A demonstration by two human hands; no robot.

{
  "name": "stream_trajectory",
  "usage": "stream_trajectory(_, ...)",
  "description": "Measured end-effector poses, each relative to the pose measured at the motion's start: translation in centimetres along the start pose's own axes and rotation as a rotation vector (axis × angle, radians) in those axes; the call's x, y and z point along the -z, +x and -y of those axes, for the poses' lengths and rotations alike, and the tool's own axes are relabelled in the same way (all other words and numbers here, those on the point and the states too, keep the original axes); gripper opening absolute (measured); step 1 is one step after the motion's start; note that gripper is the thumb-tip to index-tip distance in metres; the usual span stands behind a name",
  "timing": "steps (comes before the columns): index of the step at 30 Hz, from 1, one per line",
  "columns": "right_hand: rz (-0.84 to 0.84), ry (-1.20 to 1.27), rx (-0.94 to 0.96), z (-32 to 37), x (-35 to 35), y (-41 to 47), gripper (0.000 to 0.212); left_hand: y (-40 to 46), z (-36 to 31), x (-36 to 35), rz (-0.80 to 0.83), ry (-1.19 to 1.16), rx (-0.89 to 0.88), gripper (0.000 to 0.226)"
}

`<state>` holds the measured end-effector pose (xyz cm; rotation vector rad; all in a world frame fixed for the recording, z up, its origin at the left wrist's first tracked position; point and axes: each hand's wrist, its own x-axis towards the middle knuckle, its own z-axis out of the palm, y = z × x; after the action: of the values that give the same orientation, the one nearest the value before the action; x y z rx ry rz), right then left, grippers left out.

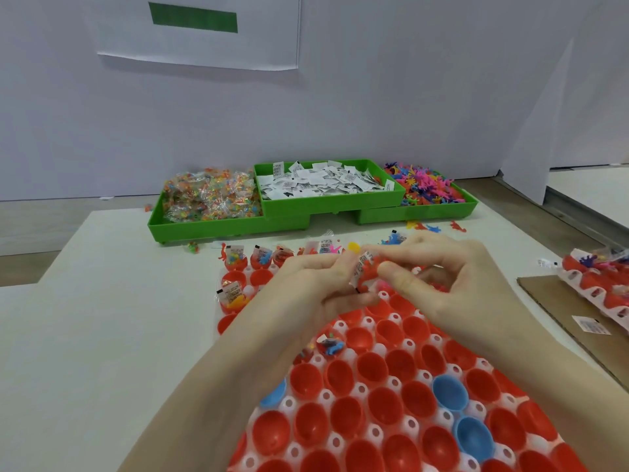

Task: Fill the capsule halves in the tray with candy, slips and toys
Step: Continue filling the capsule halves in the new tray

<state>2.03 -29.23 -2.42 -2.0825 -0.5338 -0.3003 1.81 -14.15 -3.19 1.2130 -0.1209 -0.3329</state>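
Observation:
A white tray in front of me carries several red capsule halves and a few blue ones. Halves along its far and left edges, such as one filled half, hold candy, slips and toys. Above the tray's middle, my left hand and my right hand meet and together pinch a small bundle of a paper slip and a red toy. One half nearer me holds a blue toy.
Three green bins stand at the back: wrapped candy on the left, paper slips in the middle, colourful toys on the right. Loose toys lie in front of the bins. A second filled tray rests on cardboard at the right.

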Motion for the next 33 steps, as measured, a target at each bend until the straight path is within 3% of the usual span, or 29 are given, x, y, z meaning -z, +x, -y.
stream_trajectory(5,0.037,0.023,-0.032,-1.2,-0.4,-0.3,0.033,0.1,1.2,1.0,0.033,0.228,-0.005,0.027)
stream_trajectory(10,0.116,0.008,-0.049,-1.7,-0.6,-0.5,0.03,0.2,1.8,1.4,-0.086,0.399,-0.036,0.01)
stream_trajectory(16,0.178,-0.009,-0.129,-3.1,-1.0,-0.5,0.031,0.9,2.4,2.0,-0.158,0.74,-0.118,0.029)
stream_trajectory(23,0.264,-0.112,-0.155,-3.9,-1.3,-0.3,0.03,0.9,2.4,2.8,-0.136,1.104,-0.158,0.031)
stream_trajectory(33,0.348,-0.376,-0.007,-4.4,-1.7,-1.3,0.01,0.8,3.6,2.0,-0.076,1.563,-0.133,0.051)
